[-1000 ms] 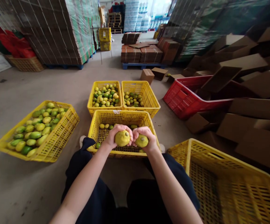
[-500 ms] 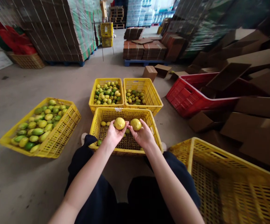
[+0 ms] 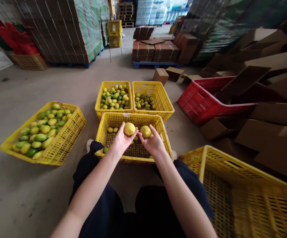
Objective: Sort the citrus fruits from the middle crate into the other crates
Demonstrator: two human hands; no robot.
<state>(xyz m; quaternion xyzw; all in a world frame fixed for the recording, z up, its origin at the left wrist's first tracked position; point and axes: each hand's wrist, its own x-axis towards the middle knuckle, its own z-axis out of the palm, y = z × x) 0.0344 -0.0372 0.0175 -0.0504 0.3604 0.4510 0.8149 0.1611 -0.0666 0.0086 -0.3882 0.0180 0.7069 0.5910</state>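
My left hand (image 3: pixel 122 140) holds a yellow lemon (image 3: pixel 129 129) between thumb and fingers. A second yellow lemon (image 3: pixel 145 132) rests in the fingers of my right hand (image 3: pixel 153 142). Both hands are side by side, fingertips close together, above the near yellow crate (image 3: pixel 133 160). A few lemons (image 3: pixel 110 129) and green fruits lie inside that crate, partly hidden by my hands. Behind it stand a yellow crate (image 3: pixel 114 111) with many yellow and green fruits and another (image 3: pixel 166 99) with a smaller heap.
A tilted yellow crate (image 3: pixel 67 140) full of fruit stands at the left. To the right are a large yellow crate (image 3: pixel 252 172), a red crate (image 3: pixel 195 99) and cardboard boxes (image 3: pixel 269 132). Farther back, flattened cardboard lies on a blue pallet (image 3: pixel 150 64).
The lemon in my left hand has turned slightly and moved a little up and right. My right hand's lemon has shifted slightly. The view has tilted a little.
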